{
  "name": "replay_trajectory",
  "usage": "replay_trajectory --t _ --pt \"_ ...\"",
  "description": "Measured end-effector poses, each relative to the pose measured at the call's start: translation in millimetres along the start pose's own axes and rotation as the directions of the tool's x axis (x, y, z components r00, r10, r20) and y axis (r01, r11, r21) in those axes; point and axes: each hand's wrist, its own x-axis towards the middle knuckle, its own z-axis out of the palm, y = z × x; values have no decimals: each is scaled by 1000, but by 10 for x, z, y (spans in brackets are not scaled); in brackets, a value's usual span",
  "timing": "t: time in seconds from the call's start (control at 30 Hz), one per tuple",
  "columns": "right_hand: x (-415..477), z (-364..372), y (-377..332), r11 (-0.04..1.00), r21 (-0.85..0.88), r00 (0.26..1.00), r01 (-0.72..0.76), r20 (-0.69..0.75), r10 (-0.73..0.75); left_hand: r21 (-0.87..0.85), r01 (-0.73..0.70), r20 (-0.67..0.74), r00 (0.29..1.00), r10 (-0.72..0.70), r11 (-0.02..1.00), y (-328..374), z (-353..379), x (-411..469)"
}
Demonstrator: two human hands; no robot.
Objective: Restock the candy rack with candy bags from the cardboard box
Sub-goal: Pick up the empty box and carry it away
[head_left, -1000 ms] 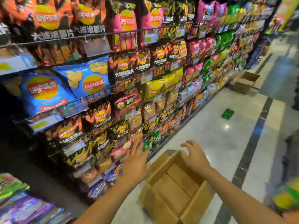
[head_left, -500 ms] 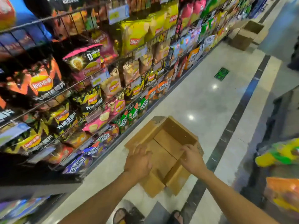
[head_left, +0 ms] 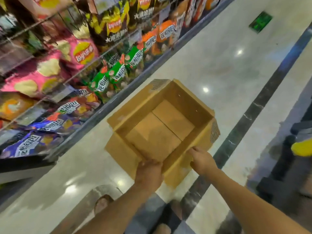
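An open cardboard box (head_left: 190, 102) sits on the shiny floor, flaps folded out, with only its bare bottom showing inside. My left hand (head_left: 148, 173) grips the box's near corner, fingers curled over the rim. My right hand (head_left: 203, 160) holds the near right wall, fingers curled over its edge. The wire rack (head_left: 50, 68) along the left is packed with snack bags in pink, green, orange and purple.
Pale tiled floor (head_left: 219, 53) with a dark stripe (head_left: 258, 105) runs to the right of the box. A green floor sticker (head_left: 260, 21) lies far ahead. Dark shapes and a yellow item (head_left: 302, 147) stand at the right edge. My feet (head_left: 103, 203) show below.
The view has tilted down toward the floor and box. Both hands have dropped from above the box to its near rim and taken hold of it.
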Motion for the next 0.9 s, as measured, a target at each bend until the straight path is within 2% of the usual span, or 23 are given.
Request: replay_trajectory --t 0.2,0.37,0.47,0.53,0.67,0.9 --pt "806 435 478 990 -141 1000 -10 -12 8 -71 76 11 997 -76 995 82 822 668" --pt "1165 508 806 965 -261 1000 -20 1 21 3 126 77 989 -126 992 83 1280 848" --pt "1221 539 873 963 -270 1000 -9 -27 2 69 126 56 990 -130 990 44 1406 840" --pt "1181 581 833 964 -266 999 -23 -35 14 102 138 51 988 -144 985 40 1429 784" --pt "957 777 668 954 -295 999 -50 1 52 180 144 138 976 -170 973 -167 1446 614" --pt "439 1156 -65 993 -114 989 12 151 6 409 -3 265 957 -115 912 -1148 1183 271"
